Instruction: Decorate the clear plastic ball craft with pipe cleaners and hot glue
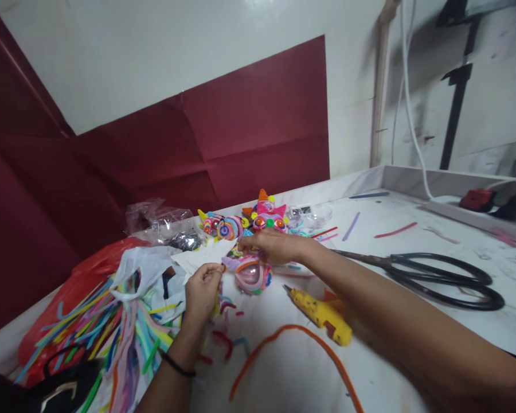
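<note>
My left hand [203,291] is closed in a pinch just left of a colourful pipe-cleaner figure [253,276] with a clear, rounded plastic middle. A tiny reddish bit shows at its fingertips, too small to name. Reaching over the back of this figure, my right hand [272,245] has its fingers bent down and together among small pieces; whatever lies between them is hidden. Behind it stand more finished-looking pipe-cleaner figures, one pink with orange eyes [270,222] and one with a spiral side [229,228]. White paper [204,256] lies between the hands and a plastic bag.
A yellow glue gun [320,315] and large black-handled scissors [438,275] lie to the right. An orange pipe cleaner [298,328] curves in front. Bundled pipe cleaners [133,344] spill from bags at left, beside a red bag [86,272]. A power strip [477,201] sits back right.
</note>
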Available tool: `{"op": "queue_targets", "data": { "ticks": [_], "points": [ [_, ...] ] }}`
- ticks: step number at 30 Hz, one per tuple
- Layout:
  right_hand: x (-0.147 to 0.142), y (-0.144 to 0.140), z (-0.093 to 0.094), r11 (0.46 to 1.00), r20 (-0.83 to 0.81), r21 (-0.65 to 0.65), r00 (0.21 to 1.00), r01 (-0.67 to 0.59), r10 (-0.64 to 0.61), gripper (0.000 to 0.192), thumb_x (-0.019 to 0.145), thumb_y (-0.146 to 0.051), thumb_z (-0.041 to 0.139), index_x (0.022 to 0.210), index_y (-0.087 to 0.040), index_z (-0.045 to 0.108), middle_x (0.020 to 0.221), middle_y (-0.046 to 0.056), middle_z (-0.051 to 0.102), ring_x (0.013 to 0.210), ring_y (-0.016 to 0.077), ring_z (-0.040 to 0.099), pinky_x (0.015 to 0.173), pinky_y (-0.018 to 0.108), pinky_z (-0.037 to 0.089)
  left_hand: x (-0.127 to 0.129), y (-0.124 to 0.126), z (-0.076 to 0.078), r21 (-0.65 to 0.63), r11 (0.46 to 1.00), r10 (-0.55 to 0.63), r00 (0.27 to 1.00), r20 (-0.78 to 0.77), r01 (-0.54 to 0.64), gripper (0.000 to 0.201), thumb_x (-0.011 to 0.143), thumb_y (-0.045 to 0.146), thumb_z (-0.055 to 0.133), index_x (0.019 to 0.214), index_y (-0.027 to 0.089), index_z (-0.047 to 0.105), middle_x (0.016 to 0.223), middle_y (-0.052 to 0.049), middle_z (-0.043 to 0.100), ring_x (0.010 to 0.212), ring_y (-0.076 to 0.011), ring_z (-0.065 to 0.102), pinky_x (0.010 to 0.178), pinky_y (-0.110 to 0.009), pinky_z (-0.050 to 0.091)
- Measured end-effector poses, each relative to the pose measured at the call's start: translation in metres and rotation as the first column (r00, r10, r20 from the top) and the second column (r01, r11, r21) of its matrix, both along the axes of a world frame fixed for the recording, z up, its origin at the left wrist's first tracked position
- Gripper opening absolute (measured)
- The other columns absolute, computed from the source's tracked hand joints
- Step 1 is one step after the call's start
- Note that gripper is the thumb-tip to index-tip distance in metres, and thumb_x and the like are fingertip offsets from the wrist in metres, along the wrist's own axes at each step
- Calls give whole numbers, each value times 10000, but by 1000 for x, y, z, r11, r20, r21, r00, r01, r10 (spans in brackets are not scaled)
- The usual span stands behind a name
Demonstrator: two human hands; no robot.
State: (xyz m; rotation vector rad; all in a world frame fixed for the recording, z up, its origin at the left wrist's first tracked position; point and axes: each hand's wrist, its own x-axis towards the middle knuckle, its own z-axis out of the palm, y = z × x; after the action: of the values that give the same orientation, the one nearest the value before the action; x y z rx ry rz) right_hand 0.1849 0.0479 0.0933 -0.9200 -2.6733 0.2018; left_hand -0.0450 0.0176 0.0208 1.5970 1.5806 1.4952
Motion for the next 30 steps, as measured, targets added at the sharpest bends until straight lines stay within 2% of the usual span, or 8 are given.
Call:
{"op": "queue_targets", "data": {
  "ticks": [6, 11, 22, 30],
  "points": [
    [-1, -3, 3, 1000, 28, -5, 1000, 14, -14, 523, 767, 32, 638, 1256, -151, 622, 1175, 103, 751, 1032, 231, 690, 763, 282, 435, -3, 3, -4, 19, 1000, 10, 1000, -3, -10, 235, 665, 420, 652, 741, 198, 671, 494, 33, 562, 476, -146, 529, 463, -228, 370],
    [-1, -2, 0, 1000, 13, 10, 1000, 13, -13, 489, 774, 4, 658, 1225, -182, 625, 1162, 66, 756, 1028, 214, 688, 759, 264, 421, -4, 0, -3, 25, 1000, 12, 1000, 29, -13, 144, 658, 350, 649, 716, 219, 649, 484, 45, 559, 454, -144, 530, 442, -220, 363],
    [0, 2, -4, 1000, -2, 4, 1000, -5, 5, 493, 750, 12, 625, 1199, -191, 628, 1150, 71, 748, 992, 208, 690, 754, 252, 438, 0, -4, 5, 65, 998, 11, 973, 231, -26, 69, 684, 285, 540, 658, 222, 551, 412, 86, 468, 325, -87, 359, 371, -197, 298],
    [2, 8, -10, 1000, -2, 13, 1000, -13, 13, 487, 762, 21, 622, 1200, -191, 635, 1104, 72, 745, 938, 199, 678, 746, 250, 439, 2, -7, 7, 54, 999, -10, 953, 302, -7, 89, 667, 283, 520, 608, 216, 514, 383, 79, 440, 316, -79, 351, 347, -184, 269]
  ]
}}
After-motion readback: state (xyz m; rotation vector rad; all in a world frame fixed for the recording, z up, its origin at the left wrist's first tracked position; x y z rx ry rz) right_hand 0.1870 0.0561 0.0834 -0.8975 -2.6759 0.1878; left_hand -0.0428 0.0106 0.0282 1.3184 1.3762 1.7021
